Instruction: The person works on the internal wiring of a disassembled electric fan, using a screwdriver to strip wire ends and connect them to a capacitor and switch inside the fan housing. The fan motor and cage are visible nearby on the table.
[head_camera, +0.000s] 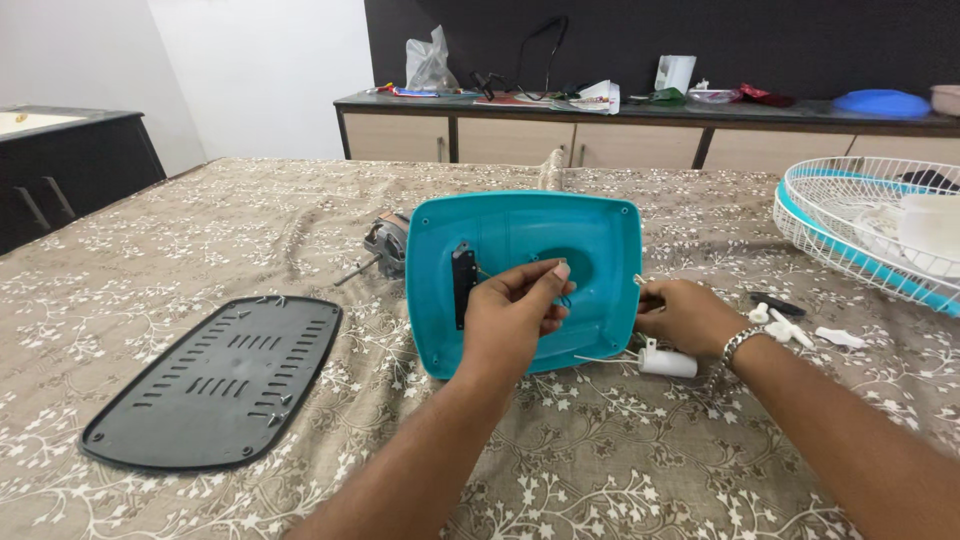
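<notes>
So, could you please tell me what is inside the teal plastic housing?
Inside the teal housing a black strip-shaped part sits against the wall, with an oval recess at the centre. The left hand pinches thin wires there and covers part of the recess.

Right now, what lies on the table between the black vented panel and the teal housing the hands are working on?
In the head view, only bare patterned tablecloth lies between the black vented panel and the teal housing.
</notes>
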